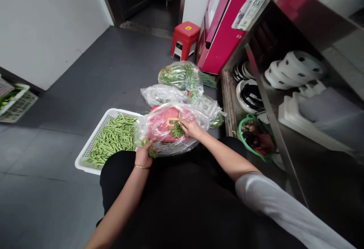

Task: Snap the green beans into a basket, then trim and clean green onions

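My left hand is closed around a few green beans, at the near left edge of a clear plastic bag. My right hand reaches over the bag's middle with its fingers pinched together; what they hold is too small to make out. Close to those fingertips lies a yellow loop-shaped object, and just below it a small heap of green bean ends. Red material shows inside the bag. A white perforated basket of cut green beans stands beside my left hand.
Plastic bags of green vegetables lie beyond my hands. A red stool stands by a pink fridge. Steel shelving with white dishes and a green basket is on the right. Another crate sits far left.
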Available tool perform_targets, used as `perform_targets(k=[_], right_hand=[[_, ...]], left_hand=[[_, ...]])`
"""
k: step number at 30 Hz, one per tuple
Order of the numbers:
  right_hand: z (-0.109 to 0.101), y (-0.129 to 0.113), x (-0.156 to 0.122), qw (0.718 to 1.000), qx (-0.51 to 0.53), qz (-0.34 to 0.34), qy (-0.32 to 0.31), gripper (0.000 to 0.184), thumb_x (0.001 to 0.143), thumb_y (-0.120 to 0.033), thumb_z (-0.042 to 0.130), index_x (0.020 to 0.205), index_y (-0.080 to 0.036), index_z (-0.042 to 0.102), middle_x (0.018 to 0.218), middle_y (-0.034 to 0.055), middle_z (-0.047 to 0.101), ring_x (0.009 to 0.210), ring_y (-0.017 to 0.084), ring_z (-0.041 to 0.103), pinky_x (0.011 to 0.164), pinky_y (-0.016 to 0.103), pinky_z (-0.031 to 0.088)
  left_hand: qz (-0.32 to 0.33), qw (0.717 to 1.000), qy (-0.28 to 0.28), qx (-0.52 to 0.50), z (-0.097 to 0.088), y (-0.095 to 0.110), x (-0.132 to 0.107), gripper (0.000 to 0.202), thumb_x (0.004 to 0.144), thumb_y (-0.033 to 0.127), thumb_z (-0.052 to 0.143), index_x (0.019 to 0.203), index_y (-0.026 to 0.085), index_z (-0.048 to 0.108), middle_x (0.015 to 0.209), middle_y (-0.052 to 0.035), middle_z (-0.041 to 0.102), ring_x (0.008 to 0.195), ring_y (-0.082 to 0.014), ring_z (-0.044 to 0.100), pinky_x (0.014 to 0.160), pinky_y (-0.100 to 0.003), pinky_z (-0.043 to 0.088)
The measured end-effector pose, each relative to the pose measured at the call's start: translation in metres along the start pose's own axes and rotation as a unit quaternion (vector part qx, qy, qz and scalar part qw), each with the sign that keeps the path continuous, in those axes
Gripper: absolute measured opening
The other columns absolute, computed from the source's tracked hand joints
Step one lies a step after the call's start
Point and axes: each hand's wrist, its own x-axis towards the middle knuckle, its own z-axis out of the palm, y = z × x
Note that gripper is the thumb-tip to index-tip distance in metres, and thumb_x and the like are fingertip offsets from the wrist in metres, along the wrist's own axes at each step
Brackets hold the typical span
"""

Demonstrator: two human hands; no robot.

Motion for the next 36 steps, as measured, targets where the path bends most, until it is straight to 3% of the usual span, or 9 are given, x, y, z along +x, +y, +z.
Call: perform_targets(k=[3, 7, 10, 12, 17, 19, 23, 27, 36], right_hand=[[-0.008, -0.007, -0.038, 0.983, 0.142, 0.039, 0.113, 0.029, 0.088, -0.02, 0.047, 0.111, -0.012, 0.063, 0.102, 0.0125, 0.069, 0.09, 0.019, 0.066, 0.084, 0.032, 0.051], [-0.015, -0.055, -0.068, 0.946, 0.252, 0.017, 0.203, 0.03, 0.091, -0.026, 0.045, 0.113, -0.014, 0.061, 0.097, 0.0099, 0.07, 0.084, 0.016, 0.067, 0.077, 0.028, 0.053], [-0.012, -0.09, -0.082, 0.946, 0.244, -0.123, 0.173, 0.031, 0.089, -0.024, 0.046, 0.116, -0.015, 0.06, 0.105, 0.0115, 0.068, 0.097, 0.018, 0.064, 0.085, 0.03, 0.051], [-0.009, -0.098, -0.089, 0.945, 0.245, -0.169, 0.138, 0.034, 0.088, -0.021, 0.047, 0.12, -0.016, 0.058, 0.111, 0.0125, 0.066, 0.105, 0.018, 0.062, 0.089, 0.033, 0.05], [-0.017, -0.088, -0.1, 0.931, 0.359, 0.049, 0.042, 0.038, 0.092, -0.021, 0.038, 0.129, -0.016, 0.047, 0.091, 0.0069, 0.069, 0.071, 0.013, 0.067, 0.065, 0.027, 0.053], [-0.023, -0.09, -0.1, 0.935, 0.345, 0.086, -0.003, 0.034, 0.093, -0.028, 0.041, 0.123, -0.016, 0.052, 0.077, 0.0023, 0.067, 0.062, 0.012, 0.064, 0.059, 0.024, 0.05], [-0.026, -0.111, -0.094, 0.989, 0.146, 0.023, -0.004, 0.023, 0.09, -0.034, 0.051, 0.097, -0.016, 0.063, 0.078, 0.0047, 0.067, 0.072, 0.016, 0.063, 0.067, 0.026, 0.046], [-0.017, -0.12, -0.09, 0.997, -0.003, -0.082, 0.012, 0.029, 0.096, -0.03, 0.04, 0.087, -0.013, 0.062, 0.08, 0.0099, 0.067, 0.073, 0.016, 0.062, 0.066, 0.026, 0.043], [-0.022, -0.113, -0.078, 0.985, 0.15, -0.022, 0.083, 0.033, 0.094, -0.033, 0.042, 0.067, -0.018, 0.054, 0.069, 0.0064, 0.063, 0.068, 0.016, 0.06, 0.067, 0.027, 0.044]], left_hand=[[0.036, 0.998, 0.02, -0.053, 0.001, 0.007, -0.005, 0.039, 0.056, 0.011, 0.074, 0.09, 0.018, 0.057, 0.071, 0.002, 0.069, 0.038, -0.004, 0.044, 0.041, -0.018, 0.038], [-0.06, 0.992, -0.11, 0.022, 0.014, -0.002, -0.033, 0.03, 0.059, 0.022, 0.078, 0.082, 0.01, 0.062, 0.052, 0.0032, 0.057, 0.036, -0.0029, 0.037, 0.037, -0.017, 0.03], [-0.101, 0.972, -0.204, 0.064, 0.026, -0.012, -0.056, 0.033, 0.061, 0.033, 0.08, 0.077, 0.01, 0.062, 0.051, 0.0031, 0.054, 0.036, -0.004, 0.038, 0.037, -0.018, 0.03], [-0.085, 0.97, -0.215, 0.071, 0.029, -0.013, -0.066, 0.034, 0.059, 0.033, 0.081, 0.075, 0.011, 0.061, 0.05, 0.0041, 0.052, 0.036, -0.0035, 0.038, 0.037, -0.018, 0.03], [0.011, 0.983, -0.172, 0.068, 0.026, -0.001, -0.076, 0.031, 0.058, 0.027, 0.082, 0.069, 0.011, 0.058, 0.055, 0.0034, 0.056, 0.035, -0.0007, 0.035, 0.037, -0.017, 0.027], [0.031, 0.984, -0.165, 0.064, 0.026, 0.001, -0.078, 0.031, 0.059, 0.028, 0.081, 0.066, 0.012, 0.056, 0.054, 0.0039, 0.054, 0.035, -0.0012, 0.036, 0.038, -0.018, 0.029], [0.026, 0.985, -0.156, 0.068, 0.026, -0.004, -0.081, 0.032, 0.058, 0.027, 0.081, 0.066, 0.013, 0.054, 0.05, 0.0053, 0.051, 0.035, -0.0024, 0.037, 0.038, -0.019, 0.031], [0.014, 0.988, -0.147, 0.043, 0.025, -0.006, -0.083, 0.034, 0.058, 0.024, 0.082, 0.073, 0.013, 0.053, 0.062, 0.0028, 0.059, 0.038, -0.0014, 0.038, 0.037, -0.017, 0.031], [-0.03, 0.985, -0.168, -0.019, 0.025, -0.003, -0.074, 0.025, 0.067, 0.02, 0.076, 0.071, 0.013, 0.053, 0.06, 0.0036, 0.054, 0.039, 0.0007, 0.031, 0.035, -0.014, 0.025]])
